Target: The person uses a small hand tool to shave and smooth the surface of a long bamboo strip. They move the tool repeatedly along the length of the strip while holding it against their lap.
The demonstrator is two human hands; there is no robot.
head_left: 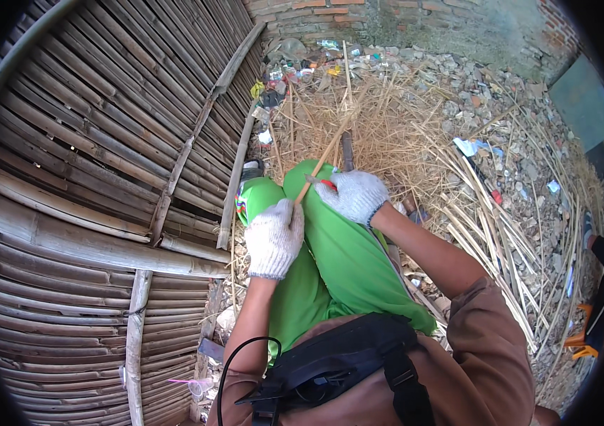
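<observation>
Both my hands wear white knit gloves and are held above my green-trousered knees. My left hand (273, 238) is closed round the near end of a thin bamboo strip (328, 150), which slants up and away to the right. Closed on a small knife with a red handle (328, 184) is my right hand (357, 197). The knife's short blade points left and meets the strip just beyond my left hand. Most of the handle is hidden inside the glove.
A bamboo slat wall (103, 128) rises close on my left. Straw-like shavings (401, 135) cover the rubble ahead, and long split strips (490, 241) lie to the right. A brick wall (451, 28) closes the far side. Another person's leg (603, 252) shows at the right edge.
</observation>
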